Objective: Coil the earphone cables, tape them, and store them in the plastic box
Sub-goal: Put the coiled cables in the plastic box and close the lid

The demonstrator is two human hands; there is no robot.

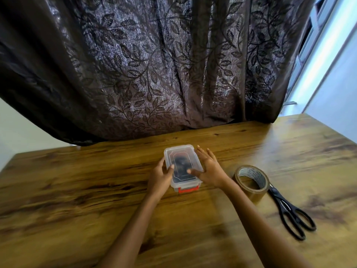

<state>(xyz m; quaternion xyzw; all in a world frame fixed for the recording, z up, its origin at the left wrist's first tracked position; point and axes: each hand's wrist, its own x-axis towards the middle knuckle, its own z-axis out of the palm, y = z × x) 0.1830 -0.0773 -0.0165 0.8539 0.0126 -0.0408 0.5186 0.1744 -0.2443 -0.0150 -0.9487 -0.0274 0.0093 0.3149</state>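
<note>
A clear plastic box (180,151) with a lid on top and a red clasp (188,189) at its near end lies on the wooden table (77,190). Dark coiled earphone cables (180,165) show blurred through the lid. My left hand (160,177) grips the box's left side, thumb on the lid. On the right, my right hand (207,168) has straight spread fingers, and its thumb touches the lid.
A roll of brown packing tape (251,182) stands right of the box. Black scissors (289,211) lie just beyond the roll, handles toward me. A dark leaf-patterned curtain (154,74) hangs over the table's far edge.
</note>
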